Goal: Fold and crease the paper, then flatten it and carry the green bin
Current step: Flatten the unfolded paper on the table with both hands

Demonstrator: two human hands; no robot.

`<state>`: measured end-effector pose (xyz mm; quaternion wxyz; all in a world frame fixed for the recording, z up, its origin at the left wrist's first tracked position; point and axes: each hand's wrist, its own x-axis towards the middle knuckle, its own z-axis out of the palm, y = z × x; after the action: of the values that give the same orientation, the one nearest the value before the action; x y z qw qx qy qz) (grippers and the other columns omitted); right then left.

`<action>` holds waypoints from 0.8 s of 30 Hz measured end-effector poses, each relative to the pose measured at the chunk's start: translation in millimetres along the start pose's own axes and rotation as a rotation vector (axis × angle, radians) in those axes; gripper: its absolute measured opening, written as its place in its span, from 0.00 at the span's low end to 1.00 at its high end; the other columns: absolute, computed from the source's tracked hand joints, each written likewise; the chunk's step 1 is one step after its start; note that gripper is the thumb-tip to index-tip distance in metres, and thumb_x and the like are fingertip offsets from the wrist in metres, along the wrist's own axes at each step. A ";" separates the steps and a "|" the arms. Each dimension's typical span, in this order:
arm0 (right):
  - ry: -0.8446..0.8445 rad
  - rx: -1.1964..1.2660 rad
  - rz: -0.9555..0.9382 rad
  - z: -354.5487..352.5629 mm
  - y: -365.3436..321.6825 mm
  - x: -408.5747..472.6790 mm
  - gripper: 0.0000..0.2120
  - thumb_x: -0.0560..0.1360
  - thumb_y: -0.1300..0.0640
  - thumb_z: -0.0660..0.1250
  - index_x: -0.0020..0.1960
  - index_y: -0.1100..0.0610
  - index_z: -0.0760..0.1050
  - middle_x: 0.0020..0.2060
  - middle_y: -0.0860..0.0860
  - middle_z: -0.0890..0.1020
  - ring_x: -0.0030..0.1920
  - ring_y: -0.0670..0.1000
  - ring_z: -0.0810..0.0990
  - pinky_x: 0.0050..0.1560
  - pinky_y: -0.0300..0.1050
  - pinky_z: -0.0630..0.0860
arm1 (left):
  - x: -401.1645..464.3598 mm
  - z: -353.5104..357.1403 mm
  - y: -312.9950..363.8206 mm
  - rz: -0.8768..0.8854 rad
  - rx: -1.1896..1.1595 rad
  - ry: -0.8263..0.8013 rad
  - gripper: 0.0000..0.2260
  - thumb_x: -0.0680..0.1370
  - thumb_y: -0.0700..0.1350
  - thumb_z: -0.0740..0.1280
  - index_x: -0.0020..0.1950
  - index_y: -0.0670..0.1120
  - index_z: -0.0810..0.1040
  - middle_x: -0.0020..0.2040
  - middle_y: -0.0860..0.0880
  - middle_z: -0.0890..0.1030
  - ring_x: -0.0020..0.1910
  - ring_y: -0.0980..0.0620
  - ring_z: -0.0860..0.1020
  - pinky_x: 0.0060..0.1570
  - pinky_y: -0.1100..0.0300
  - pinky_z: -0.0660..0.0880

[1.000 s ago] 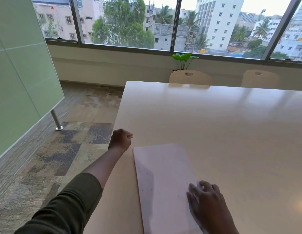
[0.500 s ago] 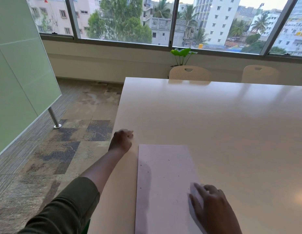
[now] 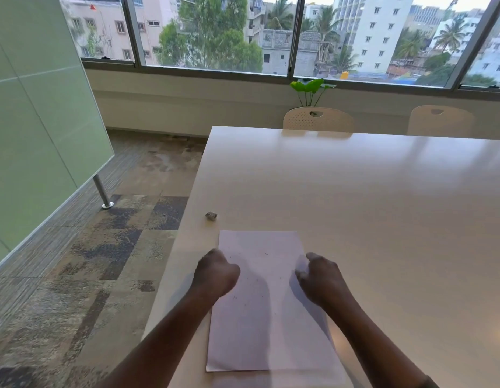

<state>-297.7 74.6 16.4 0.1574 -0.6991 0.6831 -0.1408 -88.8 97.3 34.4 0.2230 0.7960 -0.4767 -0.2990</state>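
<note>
Two hands meet the folded paper (image 3: 260, 298) lying near the table's (image 3: 355, 205) left edge. The left hand (image 3: 215, 273) is curled over the sheet's left border, its fingertips hidden beneath the knuckles, so any grip cannot be told. The right hand (image 3: 320, 278) pinches the lifted right border with bent fingers. One small blurred grey object (image 3: 211, 215) lies just beyond the paper.

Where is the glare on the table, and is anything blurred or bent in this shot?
Head view: window light leaves a pale sheen across the far table; both hands, left hand and right hand, are slightly motion-soft and cast shadows on the paper; wide-angle distortion bends the window frame.
</note>
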 end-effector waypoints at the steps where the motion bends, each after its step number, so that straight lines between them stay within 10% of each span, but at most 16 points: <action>1: -0.009 0.005 -0.005 0.0 1.1 1.4 0.14 0.77 0.54 0.64 0.59 0.61 0.74 0.54 0.59 0.82 0.56 0.60 0.79 0.52 0.44 0.72 | -1.7 0.7 -0.2 -0.003 -0.011 0.004 0.13 0.75 0.39 0.63 0.60 0.42 0.74 0.52 0.42 0.75 0.46 0.50 0.69 0.45 0.60 0.67; 6: -0.029 0.120 0.024 -2.4 4.9 4.8 0.05 0.76 0.56 0.66 0.48 0.57 0.75 0.41 0.55 0.81 0.44 0.55 0.77 0.42 0.40 0.66 | -1.0 -8.6 0.1 -0.041 -0.034 0.000 0.14 0.75 0.41 0.65 0.60 0.41 0.73 0.57 0.41 0.77 0.47 0.48 0.70 0.47 0.60 0.67; 11: -0.031 0.084 -0.038 5.5 2.0 2.5 0.03 0.76 0.58 0.64 0.45 0.58 0.75 0.41 0.56 0.80 0.45 0.58 0.77 0.41 0.40 0.65 | 2.8 -10.9 -0.6 -0.021 -0.009 0.022 0.09 0.75 0.40 0.64 0.38 0.48 0.65 0.47 0.46 0.71 0.45 0.48 0.70 0.45 0.60 0.68; 13: 0.033 0.068 -0.068 7.9 7.9 1.0 0.08 0.76 0.61 0.61 0.51 0.60 0.78 0.48 0.57 0.83 0.51 0.59 0.80 0.45 0.44 0.73 | -1.2 -8.2 -2.1 0.011 0.052 0.051 0.02 0.75 0.40 0.63 0.46 0.44 0.72 0.49 0.42 0.75 0.47 0.45 0.74 0.47 0.58 0.72; 17: 0.129 -0.082 -0.244 15.5 30.3 9.5 0.15 0.79 0.56 0.58 0.63 0.54 0.76 0.64 0.53 0.78 0.65 0.58 0.74 0.61 0.49 0.70 | -11.0 23.5 -7.9 0.369 0.209 0.225 0.18 0.77 0.42 0.60 0.67 0.40 0.72 0.64 0.41 0.76 0.62 0.45 0.75 0.60 0.58 0.70; 20: 0.005 -0.213 -0.297 19.4 37.0 14.8 0.29 0.78 0.42 0.42 0.76 0.47 0.62 0.77 0.50 0.61 0.77 0.49 0.57 0.71 0.47 0.57 | -29.3 55.3 2.0 0.721 0.348 -0.035 0.25 0.82 0.49 0.55 0.78 0.43 0.57 0.79 0.44 0.57 0.78 0.49 0.54 0.75 0.59 0.50; 24: -0.114 -0.313 -0.332 25.5 44.5 18.2 0.40 0.69 0.38 0.29 0.79 0.46 0.49 0.79 0.48 0.50 0.78 0.47 0.46 0.73 0.47 0.49 | -47.7 88.5 9.0 0.757 0.572 -0.204 0.29 0.83 0.57 0.46 0.79 0.48 0.40 0.79 0.49 0.39 0.77 0.53 0.35 0.75 0.53 0.38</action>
<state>-327.2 56.4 -25.5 0.0603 -0.8246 0.5622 -0.0175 -172.8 129.6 -11.2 0.0404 0.5627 -0.8153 -0.1306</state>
